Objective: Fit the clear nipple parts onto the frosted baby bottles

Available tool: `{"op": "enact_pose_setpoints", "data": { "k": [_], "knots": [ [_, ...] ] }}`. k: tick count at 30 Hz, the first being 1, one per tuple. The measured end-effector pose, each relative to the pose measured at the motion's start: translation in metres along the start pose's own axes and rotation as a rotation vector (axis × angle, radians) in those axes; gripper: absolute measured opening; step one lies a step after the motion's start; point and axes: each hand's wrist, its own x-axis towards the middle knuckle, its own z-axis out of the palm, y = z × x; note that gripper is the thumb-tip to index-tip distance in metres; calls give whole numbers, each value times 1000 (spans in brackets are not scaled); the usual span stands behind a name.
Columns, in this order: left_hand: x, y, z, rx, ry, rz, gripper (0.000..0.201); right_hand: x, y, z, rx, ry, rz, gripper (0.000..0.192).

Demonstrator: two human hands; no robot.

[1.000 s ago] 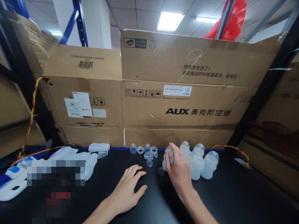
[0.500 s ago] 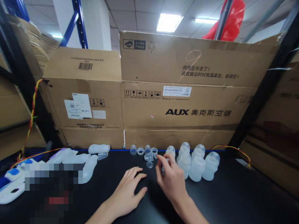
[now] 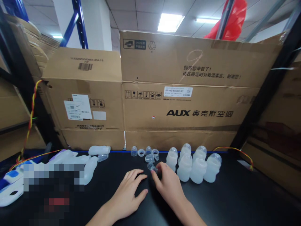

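Head view: right hand (image 3: 167,181) now lower and nearer on the black surface (image 3: 235,201), fingertips pinched around a small clear cap (image 3: 151,166) lying just in front of the loose row of similar small clear parts (image 3: 145,152). A second ago gripped a frosted bottle within the bottle cluster (image 3: 195,163); half a second ago already released and reaching left toward the small parts. Bottle handling thus judged finished for the moment, attention passed to a cap. Bottles, six or so, all upright, touching or just beside one another, to the right of the right hand and not touched. Whether the cap is lifted or only pinched against the surface: cannot tell. Left hand (image 3: 128,193) flat on the surface, palm down, fingers spread, holding nothing, unchanged across all three frames; close beside the right hand, not touching it. At far left, white elongated plastic pieces (image 3: 91,163) lying on their sides, partly behind a blurred patch. Behind everything, stacked cardboard boxes (image 3: 178,103) along the back edge of the surface. Red and yellow twisted wire (image 3: 31,113) hanging at left.
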Motion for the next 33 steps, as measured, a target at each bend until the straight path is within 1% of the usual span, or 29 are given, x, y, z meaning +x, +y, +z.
{"op": "enact_pose_setpoints", "data": {
  "k": [2, 4, 7, 10, 12, 15, 17, 20, 23, 25, 26, 29, 30, 33],
  "knots": [
    [0, 1, 0, 10, 13, -17, 43, -2, -2, 7, 160, 14, -2, 13],
    [-1, 0, 2, 33, 40, -30, 45, -3, -2, 16, 249, 33, -2, 15],
    [4, -3, 9, 88, 128, -52, 44, -3, 2, 28, 347, 82, -17, 20],
    [19, -11, 17, 172, 260, -53, 45, -2, 5, 37, 446, 84, -35, 25],
    [35, -17, 19, 229, 304, -24, 47, 0, 6, 40, 485, 94, -38, 25],
    [57, -23, 19, 251, 282, -2, 54, 3, 5, 41, 496, 129, -24, 22],
    [66, -24, 18, 230, 261, 8, 55, 5, 4, 41, 511, 137, -11, 25],
    [66, -23, 17, 206, 266, 20, 50, 6, 6, 40, 587, 130, -8, 32],
    [55, -22, 18, 180, 296, -2, 50, 6, 9, 41, 673, 122, -14, 32],
    [46, -22, 17, 104, 311, -35, 51, 7, 11, 42, 706, 127, -4, 31],
    [42, -22, 16, 44, 308, -51, 48, 7, 11, 42, 712, 137, 5, 30],
    [33, -19, 10, -196, 311, -91, 28, 7, 9, 41, 724, 164, 31, 26],
    [32, -17, 8, -297, 332, -105, 29, 7, 8, 41, 742, 164, 40, 25],
    [31, -9, 3, -679, 394, -189, 44, 7, 5, 42, 853, 149, 66, 22]
  ]
}}
